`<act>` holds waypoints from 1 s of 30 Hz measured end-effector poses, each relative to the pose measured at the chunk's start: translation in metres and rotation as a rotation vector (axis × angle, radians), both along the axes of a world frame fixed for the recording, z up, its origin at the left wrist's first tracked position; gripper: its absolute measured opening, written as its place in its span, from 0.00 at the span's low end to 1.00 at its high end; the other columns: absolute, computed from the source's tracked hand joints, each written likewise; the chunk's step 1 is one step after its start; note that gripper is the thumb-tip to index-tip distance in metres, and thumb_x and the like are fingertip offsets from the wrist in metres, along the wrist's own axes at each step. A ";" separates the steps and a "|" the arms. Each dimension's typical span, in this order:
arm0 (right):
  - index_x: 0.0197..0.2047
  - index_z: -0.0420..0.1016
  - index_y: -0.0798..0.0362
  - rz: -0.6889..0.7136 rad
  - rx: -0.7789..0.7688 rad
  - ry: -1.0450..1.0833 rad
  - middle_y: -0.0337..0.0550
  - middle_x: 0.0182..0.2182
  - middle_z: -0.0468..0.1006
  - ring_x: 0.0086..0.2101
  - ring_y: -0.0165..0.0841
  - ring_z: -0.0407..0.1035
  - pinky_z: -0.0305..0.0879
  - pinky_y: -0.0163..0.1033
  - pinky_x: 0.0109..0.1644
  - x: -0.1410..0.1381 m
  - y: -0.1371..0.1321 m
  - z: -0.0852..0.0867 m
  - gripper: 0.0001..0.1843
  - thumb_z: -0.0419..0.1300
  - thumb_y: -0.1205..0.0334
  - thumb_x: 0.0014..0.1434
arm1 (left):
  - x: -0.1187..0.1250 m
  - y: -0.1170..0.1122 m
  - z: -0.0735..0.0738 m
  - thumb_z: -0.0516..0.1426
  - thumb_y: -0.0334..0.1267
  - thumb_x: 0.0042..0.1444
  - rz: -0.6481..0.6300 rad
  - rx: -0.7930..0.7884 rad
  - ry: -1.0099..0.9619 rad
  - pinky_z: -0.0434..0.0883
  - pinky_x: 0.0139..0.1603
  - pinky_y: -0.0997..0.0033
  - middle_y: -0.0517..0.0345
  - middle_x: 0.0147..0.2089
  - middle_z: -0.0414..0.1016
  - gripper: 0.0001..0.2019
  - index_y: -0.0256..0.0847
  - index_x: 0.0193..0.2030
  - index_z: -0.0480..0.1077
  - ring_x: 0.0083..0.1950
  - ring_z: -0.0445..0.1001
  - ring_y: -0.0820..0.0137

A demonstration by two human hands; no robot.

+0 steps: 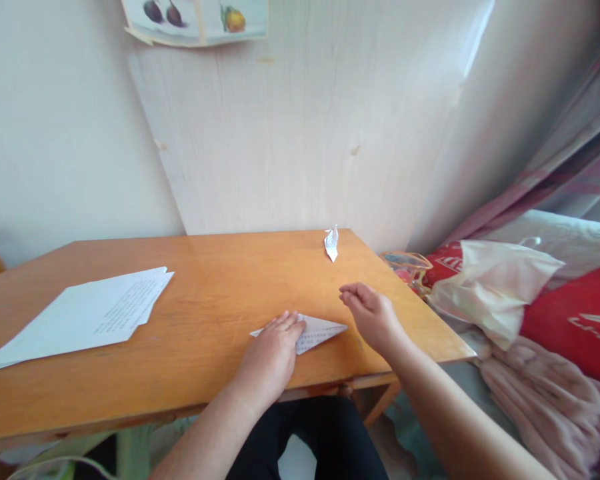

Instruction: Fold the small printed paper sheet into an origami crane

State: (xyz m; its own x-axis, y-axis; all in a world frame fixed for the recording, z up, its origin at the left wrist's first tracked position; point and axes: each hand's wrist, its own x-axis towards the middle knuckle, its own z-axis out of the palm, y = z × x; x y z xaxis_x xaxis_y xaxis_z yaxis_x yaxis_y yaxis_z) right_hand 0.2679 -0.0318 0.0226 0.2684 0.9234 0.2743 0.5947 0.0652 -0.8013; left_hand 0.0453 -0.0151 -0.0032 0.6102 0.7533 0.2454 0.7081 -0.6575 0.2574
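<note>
A sheet of printed paper (321, 330), folded into a pointed, kite-like shape, lies near the front edge of the wooden table. My left hand (275, 347) rests flat on its left part, fingers stretched out, and covers much of that side. To the right of the paper, my right hand (370, 315) hovers over the table, apart from the paper. Its fingers are curled together, and no object shows in them. Farther back stands a small folded paper figure (332, 243), white with a pointed lower tip.
A stack of printed sheets (85, 313) lies on the left of the table (220, 267). Off the right edge are a white plastic bag (495, 280), red bags (580, 327) and pink cloth (545, 400). A wall stands behind, with a fruit picture (200, 20).
</note>
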 end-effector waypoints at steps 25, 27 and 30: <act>0.71 0.59 0.60 0.306 -0.031 -0.683 0.58 0.68 0.61 0.69 0.47 0.50 0.25 0.59 0.73 -0.049 -0.071 -0.026 0.47 0.44 0.30 0.65 | -0.002 0.010 -0.008 0.49 0.41 0.68 0.003 -0.011 -0.020 0.60 0.71 0.56 0.48 0.68 0.67 0.22 0.38 0.63 0.71 0.71 0.63 0.60; 0.71 0.59 0.60 0.300 -0.038 -0.684 0.57 0.68 0.60 0.69 0.47 0.51 0.25 0.58 0.73 -0.044 -0.073 -0.025 0.48 0.43 0.29 0.65 | -0.001 0.012 -0.010 0.49 0.40 0.67 0.015 -0.007 -0.019 0.61 0.71 0.56 0.49 0.68 0.67 0.21 0.38 0.63 0.71 0.71 0.63 0.60; 0.71 0.60 0.60 0.292 -0.046 -0.679 0.56 0.68 0.61 0.68 0.46 0.51 0.25 0.58 0.73 -0.039 -0.075 -0.025 0.48 0.42 0.29 0.65 | -0.001 0.014 -0.012 0.50 0.39 0.66 0.016 -0.006 -0.020 0.60 0.72 0.55 0.48 0.68 0.67 0.22 0.38 0.63 0.71 0.71 0.63 0.59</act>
